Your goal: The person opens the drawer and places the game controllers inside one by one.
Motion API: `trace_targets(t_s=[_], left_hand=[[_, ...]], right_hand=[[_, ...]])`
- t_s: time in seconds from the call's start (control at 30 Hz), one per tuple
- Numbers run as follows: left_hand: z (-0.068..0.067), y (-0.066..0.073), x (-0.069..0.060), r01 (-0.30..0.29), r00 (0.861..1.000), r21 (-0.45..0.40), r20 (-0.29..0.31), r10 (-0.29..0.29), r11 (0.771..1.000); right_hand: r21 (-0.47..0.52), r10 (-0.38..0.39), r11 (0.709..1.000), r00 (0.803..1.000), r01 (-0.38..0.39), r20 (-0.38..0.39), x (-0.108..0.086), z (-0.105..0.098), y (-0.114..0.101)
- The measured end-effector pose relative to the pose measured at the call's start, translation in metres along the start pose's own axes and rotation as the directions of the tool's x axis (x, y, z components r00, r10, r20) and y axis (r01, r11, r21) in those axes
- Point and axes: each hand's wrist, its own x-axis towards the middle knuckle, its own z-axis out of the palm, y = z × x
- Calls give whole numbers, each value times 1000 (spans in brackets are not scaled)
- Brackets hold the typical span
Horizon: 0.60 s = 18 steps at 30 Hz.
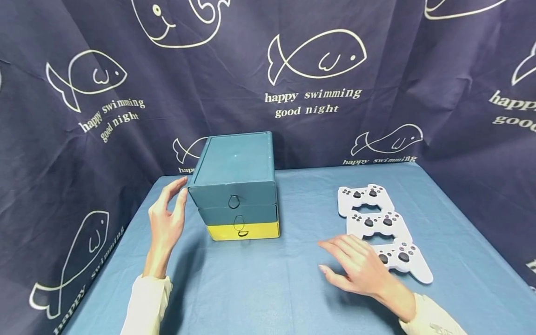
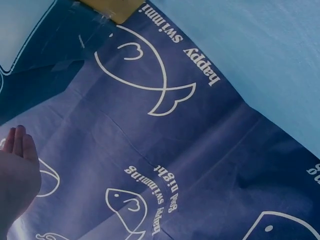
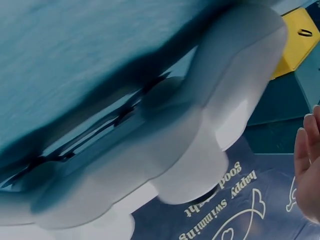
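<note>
A small chest of drawers [image 1: 234, 160] stands at the back left of the table, with two teal drawers above a yellow drawer [image 1: 226, 232]. Beside its upper left front corner is my left hand [image 1: 166, 218], fingers loosely bent; whether the fingertips touch the chest I cannot tell. My right hand [image 1: 361, 266] hovers over the table with relaxed fingers and nothing in its grasp. It partly hides the nearest of three white game controllers [image 1: 420, 271]. Behind that one lie the middle controller [image 1: 355, 227] and the farthest controller [image 1: 345, 204], in an overlapping row.
Blue cloth covers the table [image 1: 259, 288]. A dark blue curtain [image 1: 314, 135] printed with fish and lettering hangs behind it and along both sides. Small loop pulls [image 1: 234, 201] hang on the drawer fronts.
</note>
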Motion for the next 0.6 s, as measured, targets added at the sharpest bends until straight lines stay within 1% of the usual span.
trace_targets(t_s=[0.1,0.2,0.33,0.47,0.6], left_hand=[[2,-1,1,-5,1000,-28,2,5,1000],[1,-1,1,-7,1000,-43,9,7,999],[-1,-3,1,-12,1000,-50,20,13,999],[-1,-6,1,-19,1000,-52,24,20,998],[-1,-8,1,-19,1000,-50,22,20,999]], right_hand=[[13,6,1000,1000,-6,3,2,3,-3],[48,21,999,1000,-22,8,5,8,-7],[123,91,988,996,-93,18,11,16,-14],[219,187,956,981,-194,55,19,24,-21],[311,267,904,956,-293,124,31,32,-24]])
